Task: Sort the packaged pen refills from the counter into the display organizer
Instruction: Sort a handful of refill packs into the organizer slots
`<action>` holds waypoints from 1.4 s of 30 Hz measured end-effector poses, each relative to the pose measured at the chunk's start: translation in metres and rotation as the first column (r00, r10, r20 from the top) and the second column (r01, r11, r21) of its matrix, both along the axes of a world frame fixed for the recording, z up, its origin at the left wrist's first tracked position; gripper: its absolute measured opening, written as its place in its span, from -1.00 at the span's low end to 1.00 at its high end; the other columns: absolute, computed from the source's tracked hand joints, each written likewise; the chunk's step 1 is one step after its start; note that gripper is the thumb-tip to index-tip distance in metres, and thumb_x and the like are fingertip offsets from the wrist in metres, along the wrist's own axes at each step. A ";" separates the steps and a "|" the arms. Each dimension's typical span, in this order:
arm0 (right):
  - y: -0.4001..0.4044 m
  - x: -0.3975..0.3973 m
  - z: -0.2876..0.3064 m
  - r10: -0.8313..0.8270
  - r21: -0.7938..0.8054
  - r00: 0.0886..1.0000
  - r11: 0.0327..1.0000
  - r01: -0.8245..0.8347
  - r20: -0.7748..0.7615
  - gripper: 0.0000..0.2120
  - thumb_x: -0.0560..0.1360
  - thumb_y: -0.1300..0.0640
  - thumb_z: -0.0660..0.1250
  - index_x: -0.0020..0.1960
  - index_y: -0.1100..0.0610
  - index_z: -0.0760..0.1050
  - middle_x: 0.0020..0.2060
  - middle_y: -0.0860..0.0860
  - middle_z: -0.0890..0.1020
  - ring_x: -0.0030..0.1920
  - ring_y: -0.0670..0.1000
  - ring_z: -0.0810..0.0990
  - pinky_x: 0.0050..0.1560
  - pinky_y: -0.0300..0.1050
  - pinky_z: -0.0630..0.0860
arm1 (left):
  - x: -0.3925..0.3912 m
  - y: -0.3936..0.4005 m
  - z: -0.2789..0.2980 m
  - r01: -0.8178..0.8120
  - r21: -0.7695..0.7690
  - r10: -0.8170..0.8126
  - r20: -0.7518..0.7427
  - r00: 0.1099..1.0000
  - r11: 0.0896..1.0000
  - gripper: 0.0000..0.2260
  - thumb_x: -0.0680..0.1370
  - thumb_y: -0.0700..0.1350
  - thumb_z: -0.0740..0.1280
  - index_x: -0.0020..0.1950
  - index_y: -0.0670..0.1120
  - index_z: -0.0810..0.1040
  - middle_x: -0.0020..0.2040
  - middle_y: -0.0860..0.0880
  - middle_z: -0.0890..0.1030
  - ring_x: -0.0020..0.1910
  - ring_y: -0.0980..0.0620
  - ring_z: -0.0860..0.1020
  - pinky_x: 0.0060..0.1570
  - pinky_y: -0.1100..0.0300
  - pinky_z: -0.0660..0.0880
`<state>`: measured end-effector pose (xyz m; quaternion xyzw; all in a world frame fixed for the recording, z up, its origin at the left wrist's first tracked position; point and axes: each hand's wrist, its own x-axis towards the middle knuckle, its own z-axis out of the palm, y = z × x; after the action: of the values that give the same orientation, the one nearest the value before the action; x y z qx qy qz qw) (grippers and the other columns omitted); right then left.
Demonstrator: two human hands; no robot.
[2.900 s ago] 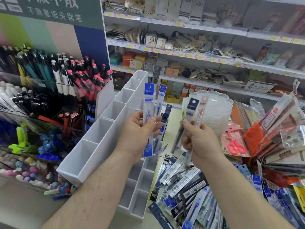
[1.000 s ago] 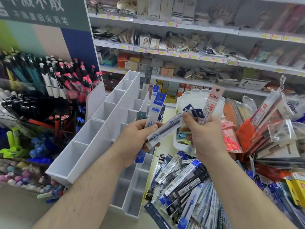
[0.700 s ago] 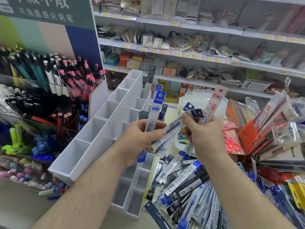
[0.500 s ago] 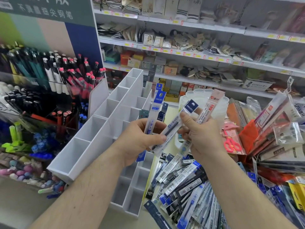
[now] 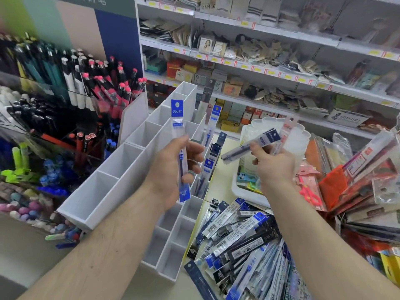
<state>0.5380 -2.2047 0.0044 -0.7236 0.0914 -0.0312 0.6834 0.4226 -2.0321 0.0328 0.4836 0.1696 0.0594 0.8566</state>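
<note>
Left hand (image 5: 173,167): grip grasping blue refill pack (image 5: 180,148); match colour, lower upright into organizer (image 5: 129,169). Right hand (image 5: 273,167): pinching two packs (image 5: 255,146).

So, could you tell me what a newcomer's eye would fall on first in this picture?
Most likely the two hands mid-frame: the left hand holds a blue-topped refill pack upright in front of the white display organizer, while the right hand holds a dark refill pack and a pink-labelled pack slantwise. Below the right arm, a heap of refill packs covers the counter, and racks of pens fill the left.
</note>
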 end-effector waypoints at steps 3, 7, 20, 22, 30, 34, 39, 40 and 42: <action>0.018 0.013 -0.019 0.046 -0.080 0.999 0.996 -0.046 -0.002 -0.83 0.45 0.12 0.52 -0.27 0.04 0.59 -0.31 -0.06 0.65 -0.26 -0.01 0.57 -0.08 -0.01 0.55 | 0.000 0.001 0.002 0.045 -0.079 -0.043 0.020 0.999 0.996 -0.49 0.64 0.13 0.02 -0.16 -0.20 0.58 -0.35 -0.10 0.53 -0.43 0.03 0.40 -0.61 0.34 0.21; 0.043 0.023 -0.044 0.132 -0.171 0.990 0.975 -0.138 -0.051 -0.78 0.44 0.09 0.54 -0.32 0.06 0.57 -0.43 -0.07 0.58 -0.37 -0.01 0.47 -0.21 -0.04 0.45 | 0.001 0.001 0.001 0.068 -0.065 -0.067 0.024 0.997 0.996 -0.52 0.63 0.02 0.00 -0.14 -0.22 0.60 -0.34 -0.14 0.53 -0.42 -0.02 0.41 -0.60 0.31 0.23; 0.037 0.020 -0.069 0.300 -0.392 0.912 0.832 -0.393 -0.280 -0.80 0.44 -0.02 0.50 -0.13 0.10 0.59 -0.27 0.00 0.59 -0.24 0.03 0.52 -0.25 -0.12 0.41 | -0.001 -0.002 0.002 0.059 -0.064 -0.061 -0.031 0.998 0.996 -0.74 0.67 -0.05 0.01 -0.04 -0.13 0.42 -0.37 -0.11 0.51 -0.46 -0.01 0.41 -0.58 0.30 0.24; 0.028 0.013 -0.057 0.261 -0.217 0.923 0.920 -0.327 -0.284 -0.77 0.49 -0.03 0.46 -0.07 0.13 0.55 -0.26 0.01 0.55 -0.31 0.00 0.46 -0.32 -0.14 0.37 | -0.002 -0.003 0.003 0.009 -0.012 -0.010 -0.032 0.999 1.000 -0.81 0.67 -0.13 0.03 -0.05 -0.13 0.38 -0.36 -0.09 0.52 -0.47 -0.01 0.44 -0.56 0.27 0.29; 0.015 -0.032 0.018 0.534 0.239 0.829 0.837 -0.492 -0.164 -0.91 0.54 0.25 0.35 0.05 0.21 0.56 -0.41 0.00 0.47 -0.47 -0.09 0.33 -0.48 -0.28 0.25 | -0.004 -0.008 0.008 0.000 0.225 0.007 -0.033 0.999 0.974 -0.86 0.64 -0.26 0.21 -0.01 -0.13 0.56 -0.31 -0.08 0.59 -0.41 0.06 0.58 -0.39 0.18 0.60; 0.028 -0.051 0.044 0.606 0.101 0.792 0.794 -0.599 -0.065 -0.96 0.54 0.18 0.40 -0.04 0.14 0.55 -0.44 -0.09 0.52 -0.50 -0.16 0.39 -0.48 -0.35 0.32 | -0.005 -0.009 0.002 0.098 0.302 -0.091 -0.036 0.995 0.948 -0.87 0.60 -0.25 0.29 0.00 -0.11 0.63 -0.30 -0.06 0.66 -0.36 0.05 0.60 -0.29 0.13 0.64; 0.042 -0.044 0.058 0.553 -0.001 0.832 0.833 -0.553 0.047 -0.79 0.56 0.31 0.34 -0.24 0.16 0.50 -0.55 -0.13 0.50 -0.58 -0.22 0.40 -0.53 -0.43 0.31 | 0.000 -0.005 -0.006 -0.077 0.516 0.044 0.077 0.996 0.853 -0.83 0.56 -0.27 0.37 -0.01 -0.01 0.66 -0.16 0.00 0.70 -0.17 0.10 0.63 -0.08 0.20 0.56; 0.041 -0.035 0.064 0.461 0.034 0.886 0.886 -0.463 0.055 -0.77 0.56 0.30 0.35 -0.27 0.16 0.49 -0.51 -0.11 0.51 -0.57 -0.21 0.38 -0.53 -0.41 0.31 | 0.002 -0.004 -0.006 -0.166 0.527 0.119 0.122 0.985 0.833 -0.82 0.54 -0.28 0.39 -0.04 0.02 0.63 -0.15 0.02 0.69 -0.14 0.10 0.62 -0.05 0.22 0.55; 0.038 -0.014 0.073 0.257 0.084 0.963 0.961 -0.263 0.078 -0.76 0.57 0.23 0.36 -0.27 0.13 0.48 -0.41 -0.04 0.51 -0.56 -0.22 0.39 -0.51 -0.39 0.34 | 0.003 -0.002 -0.007 -0.299 0.476 0.230 0.199 0.953 0.827 -0.87 0.46 -0.20 0.40 -0.08 0.03 0.60 -0.13 0.01 0.66 -0.09 0.06 0.61 0.02 0.21 0.56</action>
<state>0.5241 -2.1665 0.0775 -0.6951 -0.0259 0.0390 0.7173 0.4254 -2.0342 0.0258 0.6555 0.1563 0.2519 0.6945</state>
